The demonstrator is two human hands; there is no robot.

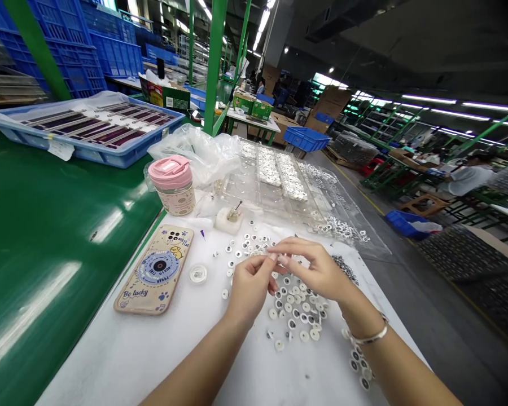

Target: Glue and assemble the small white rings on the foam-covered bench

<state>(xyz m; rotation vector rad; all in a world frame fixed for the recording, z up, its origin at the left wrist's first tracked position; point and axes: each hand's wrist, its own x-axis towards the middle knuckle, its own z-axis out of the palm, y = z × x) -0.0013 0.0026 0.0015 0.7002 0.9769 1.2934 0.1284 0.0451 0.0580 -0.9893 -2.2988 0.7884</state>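
My left hand [252,282] and my right hand [315,268] meet over the white work surface [152,361], fingertips pinched together. Between them sits a small whitish part, mostly covered by the fingers; its exact kind I cannot make out. Below and around both hands lie many small round white discs [304,336], some with dark centres. A pile of tiny dark metal pieces [344,267] lies just right of my right wrist. Left of my hands rests a small round clear dish [198,274].
A phone in a decorated case [154,270] and a pink-lidded cup [171,183] stand at left. Behind my hands are a small bottle with a thin rod [233,213], clear trays of white parts [279,172] and a plastic bag [198,149]. A blue tray [122,158] sits on the green table.
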